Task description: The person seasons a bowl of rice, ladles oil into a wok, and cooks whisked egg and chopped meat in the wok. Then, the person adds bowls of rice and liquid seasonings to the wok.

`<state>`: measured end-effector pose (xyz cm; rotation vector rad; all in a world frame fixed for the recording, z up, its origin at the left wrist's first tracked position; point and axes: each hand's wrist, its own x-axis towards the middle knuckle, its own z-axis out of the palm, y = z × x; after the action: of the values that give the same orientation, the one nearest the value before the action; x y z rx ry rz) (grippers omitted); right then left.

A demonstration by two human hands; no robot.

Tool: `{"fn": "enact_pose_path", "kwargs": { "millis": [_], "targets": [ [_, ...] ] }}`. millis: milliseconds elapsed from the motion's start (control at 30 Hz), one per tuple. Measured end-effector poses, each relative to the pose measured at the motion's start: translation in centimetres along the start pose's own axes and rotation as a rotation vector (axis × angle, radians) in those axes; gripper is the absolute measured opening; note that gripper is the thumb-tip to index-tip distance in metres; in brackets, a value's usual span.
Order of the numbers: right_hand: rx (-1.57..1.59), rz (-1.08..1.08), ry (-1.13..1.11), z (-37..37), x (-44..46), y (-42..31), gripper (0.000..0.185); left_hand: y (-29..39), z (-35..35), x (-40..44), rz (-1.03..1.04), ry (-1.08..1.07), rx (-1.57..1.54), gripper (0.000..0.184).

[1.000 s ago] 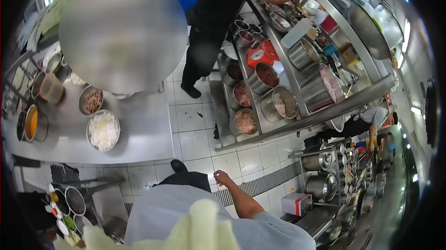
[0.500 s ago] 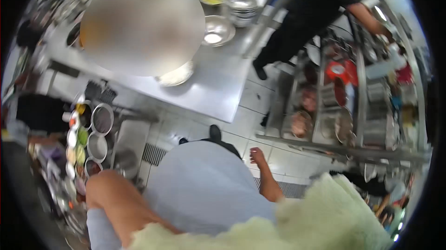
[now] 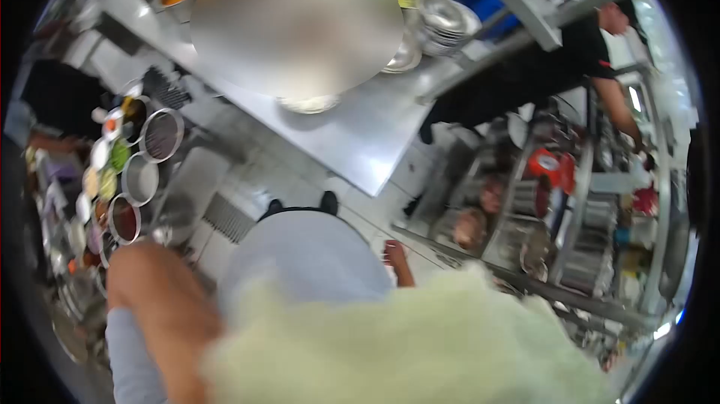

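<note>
We've got our right hand (image 3: pixel 393 252) half-curled, seemingly empty, at 5 o'clock beside our shirt (image 3: pixel 304 258); can't tell our left hand's fingers, they're hidden.

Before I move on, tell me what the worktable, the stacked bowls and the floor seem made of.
Worktable: smooth metal, likely stainless steel, by its grey sheen and glare. Stacked bowls: polished-looking metal, by bright rims. Floor: pale, probably ceramic tile, by the joint lines.
</note>
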<state>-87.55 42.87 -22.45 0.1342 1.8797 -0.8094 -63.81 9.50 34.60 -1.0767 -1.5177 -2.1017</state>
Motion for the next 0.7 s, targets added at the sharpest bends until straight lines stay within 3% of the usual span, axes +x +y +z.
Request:
{"fn": "enact_pose_path", "kwargs": {
  "millis": [200,233,267,367,700],
  "targets": [
    [-0.023,-0.031,-0.029,0.3,0.5,-0.6,0.023,1.5,-1.2,-0.5,-0.063,0.031,0.081,0.033],
    [0.324,-0.099,0.083,0.5,7.5,6.0,0.016,1.6,-1.0,-0.4,-0.065,0.036,0.066,0.033],
    [0.222,-0.087,0.063,0.3,8.0,6.9,0.017,1.5,-0.5,-0.1,-0.061,0.044,0.043,0.033],
    [0.071,-0.047,-0.004,1.9,3.9,3.5,0.019,0.8,1.4,1.3,-0.037,0.096,-0.025,0.033],
    [0.110,-0.051,-0.029,3.4,1.0,-2.7,0.030,-0.1,2.0,3.0,-0.013,0.238,-0.078,0.033]
  ]
}}
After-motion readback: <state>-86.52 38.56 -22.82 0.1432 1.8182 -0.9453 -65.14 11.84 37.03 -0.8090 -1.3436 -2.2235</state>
